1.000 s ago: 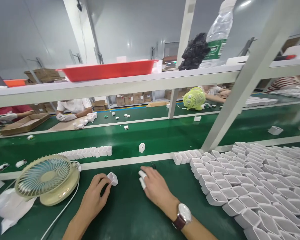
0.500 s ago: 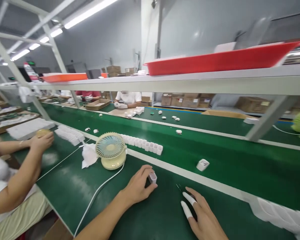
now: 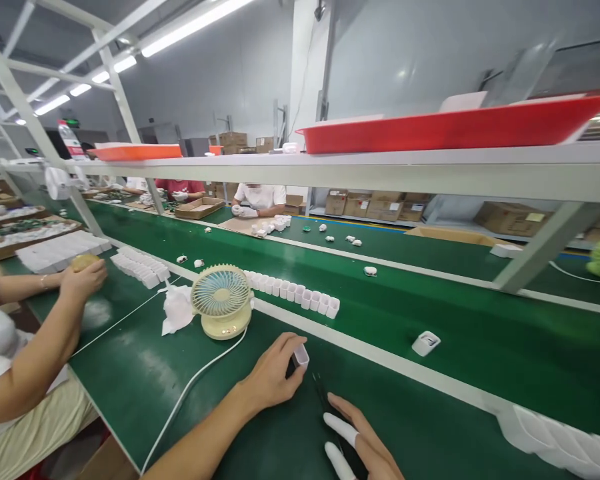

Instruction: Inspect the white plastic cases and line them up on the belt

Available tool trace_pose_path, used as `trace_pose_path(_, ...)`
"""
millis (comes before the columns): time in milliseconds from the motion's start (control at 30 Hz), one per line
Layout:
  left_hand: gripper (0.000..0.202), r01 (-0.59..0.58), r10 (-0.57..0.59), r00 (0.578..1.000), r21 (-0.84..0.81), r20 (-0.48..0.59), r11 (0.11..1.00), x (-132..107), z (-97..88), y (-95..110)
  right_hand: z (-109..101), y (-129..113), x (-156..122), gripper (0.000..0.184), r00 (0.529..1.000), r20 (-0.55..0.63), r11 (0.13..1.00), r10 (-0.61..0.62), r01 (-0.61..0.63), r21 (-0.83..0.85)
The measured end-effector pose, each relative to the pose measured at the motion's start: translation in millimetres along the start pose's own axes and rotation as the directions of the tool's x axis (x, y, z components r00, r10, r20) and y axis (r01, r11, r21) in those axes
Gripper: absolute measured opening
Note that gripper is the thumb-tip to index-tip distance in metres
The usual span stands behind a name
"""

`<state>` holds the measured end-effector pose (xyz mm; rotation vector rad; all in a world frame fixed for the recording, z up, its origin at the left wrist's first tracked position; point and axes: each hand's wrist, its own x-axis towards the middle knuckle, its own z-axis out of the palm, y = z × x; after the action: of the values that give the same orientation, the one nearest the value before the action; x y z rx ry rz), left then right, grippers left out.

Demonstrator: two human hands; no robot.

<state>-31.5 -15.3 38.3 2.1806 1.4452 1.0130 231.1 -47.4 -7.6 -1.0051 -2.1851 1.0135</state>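
Observation:
My left hand point(image 3: 275, 373) is closed around a small white plastic housing point(image 3: 301, 357), its open end turned toward the right. In my right hand point(image 3: 363, 440) is a pair of black tweezers point(image 3: 322, 392); their tips are slightly apart and point toward the housing without touching it. White finger cots cover two fingers of that hand. Beyond my hands, a row of similar white housings point(image 3: 300, 293) stands along the belt. Another white piece point(image 3: 426, 343) with a dark inside lies on the green belt to the right.
A cream desk fan point(image 3: 222, 300) stands on my left, its white cable point(image 3: 195, 381) running across the green bench. Stacked white housings point(image 3: 555, 433) lie at the right. Overhead, a shelf point(image 3: 360, 172) carries a red tray point(image 3: 430, 127). A co-worker's hands point(image 3: 83, 283) are at far left.
My right hand has brought the tweezers leftward, closer to the housing in my left hand. The row of housings and the loose pieces on the belt have shifted rightward in view.

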Motion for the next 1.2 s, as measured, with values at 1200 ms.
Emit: trace_pose_path(1200,0.064,-0.043,-0.175,0.914,0.517,0.366,0.855,214.1,15.0,-65.9,-79.0,86.3,132.1,0.059,0.672,-0.674,0.949,0.305,-0.161,0.270)
